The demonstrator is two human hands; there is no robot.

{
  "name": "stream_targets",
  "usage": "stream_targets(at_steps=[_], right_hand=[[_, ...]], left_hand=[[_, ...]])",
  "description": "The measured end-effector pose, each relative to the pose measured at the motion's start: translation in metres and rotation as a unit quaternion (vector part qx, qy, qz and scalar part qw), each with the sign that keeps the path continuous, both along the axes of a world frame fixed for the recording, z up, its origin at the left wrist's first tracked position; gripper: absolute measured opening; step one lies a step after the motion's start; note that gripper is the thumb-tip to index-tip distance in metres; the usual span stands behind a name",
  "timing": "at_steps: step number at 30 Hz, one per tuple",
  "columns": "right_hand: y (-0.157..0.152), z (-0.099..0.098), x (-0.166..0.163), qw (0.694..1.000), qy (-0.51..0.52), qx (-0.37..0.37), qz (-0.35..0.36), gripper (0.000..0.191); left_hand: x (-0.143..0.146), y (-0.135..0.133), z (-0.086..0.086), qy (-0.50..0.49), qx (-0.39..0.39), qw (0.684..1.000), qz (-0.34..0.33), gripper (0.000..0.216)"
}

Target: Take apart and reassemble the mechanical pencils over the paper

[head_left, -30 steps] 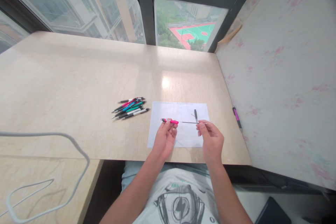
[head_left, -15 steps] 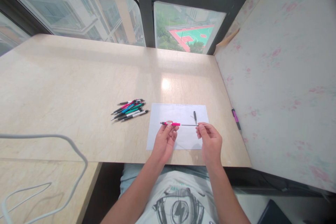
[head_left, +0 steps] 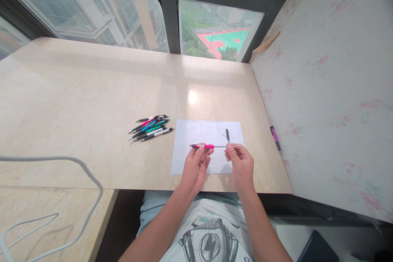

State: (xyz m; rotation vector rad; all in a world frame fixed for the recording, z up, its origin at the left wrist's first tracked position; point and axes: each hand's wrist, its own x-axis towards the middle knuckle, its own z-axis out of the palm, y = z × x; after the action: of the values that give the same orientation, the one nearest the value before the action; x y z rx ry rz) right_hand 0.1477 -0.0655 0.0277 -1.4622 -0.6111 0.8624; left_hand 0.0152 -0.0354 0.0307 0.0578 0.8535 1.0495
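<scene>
Between thumb and fingers, my left hand (head_left: 196, 166) holds a pink pen barrel (head_left: 208, 146) with a black and silver end pointing left. A thin dark pen refill (head_left: 220, 146) runs from the barrel's right end to my right hand (head_left: 241, 163), which pinches it. Barrel and refill lie in one line; whether the refill's tip sits inside the barrel is too small to tell. Both hands are above a white sheet of paper (head_left: 184, 159). On that sheet, just beyond my right fingers, lies a black pen grip piece (head_left: 227, 135).
Left of the paper lies a pile of several pens (head_left: 150, 129) in mixed colours. A purple and black pen (head_left: 275, 137) rests against the wall at the right desk edge. A grey cable (head_left: 89, 172) loops over the lower left surface. Windows line the desk's far side.
My right hand has moved left, closer to my left hand, and less of the refill shows between them. The pink barrel has shifted slightly right.
</scene>
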Motion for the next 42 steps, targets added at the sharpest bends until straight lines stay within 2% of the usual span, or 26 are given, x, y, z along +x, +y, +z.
stream_targets(at_steps=[10, 16, 18, 21, 23, 25, 29, 32, 35, 37, 39, 42], right_hand=[[-0.001, 0.008, -0.005, 1.0, -0.027, -0.001, 0.005, 0.03], [-0.003, 0.003, -0.008, 0.998, -0.052, -0.013, 0.015, 0.03], [-0.004, 0.002, -0.008, 0.997, -0.071, -0.013, 0.036, 0.028], [-0.003, 0.001, -0.001, 0.985, -0.129, -0.006, 0.117, 0.025], [0.0, 0.0, 0.009, 0.964, -0.21, -0.014, 0.164, 0.022], [0.007, -0.003, 0.023, 0.93, -0.328, -0.034, 0.164, 0.019], [0.029, -0.011, 0.048, 0.825, -0.536, -0.098, 0.151, 0.022], [0.046, -0.014, 0.055, 0.766, -0.6, -0.144, 0.179, 0.024], [0.057, -0.014, 0.052, 0.723, -0.634, -0.18, 0.207, 0.023], [0.061, -0.014, 0.048, 0.706, -0.643, -0.199, 0.22, 0.022], [0.062, -0.013, 0.045, 0.701, -0.643, -0.211, 0.225, 0.023], [0.062, -0.012, 0.043, 0.726, -0.622, -0.195, 0.217, 0.021]], left_hand=[[0.006, -0.006, -0.001, 0.004, 0.023, 1.0, -0.008, 0.025], [0.007, -0.004, -0.001, -0.024, -0.001, 1.0, -0.002, 0.017], [0.007, -0.002, -0.002, -0.041, -0.022, 0.999, 0.005, 0.012], [0.003, 0.002, 0.0, -0.067, -0.06, 0.996, 0.023, 0.004], [-0.001, 0.006, 0.002, -0.085, -0.094, 0.991, 0.037, 0.004], [-0.005, 0.01, 0.006, -0.101, -0.128, 0.985, 0.051, 0.005], [-0.009, 0.013, 0.01, -0.114, -0.151, 0.98, 0.063, 0.003], [-0.009, 0.012, 0.009, -0.114, -0.152, 0.98, 0.06, 0.003], [-0.01, 0.011, 0.006, -0.115, -0.149, 0.98, 0.059, 0.005], [-0.011, 0.011, 0.005, -0.114, -0.143, 0.981, 0.058, 0.006], [-0.012, 0.011, 0.004, -0.111, -0.138, 0.982, 0.058, 0.005], [-0.013, 0.012, 0.002, -0.106, -0.132, 0.984, 0.058, 0.003]])
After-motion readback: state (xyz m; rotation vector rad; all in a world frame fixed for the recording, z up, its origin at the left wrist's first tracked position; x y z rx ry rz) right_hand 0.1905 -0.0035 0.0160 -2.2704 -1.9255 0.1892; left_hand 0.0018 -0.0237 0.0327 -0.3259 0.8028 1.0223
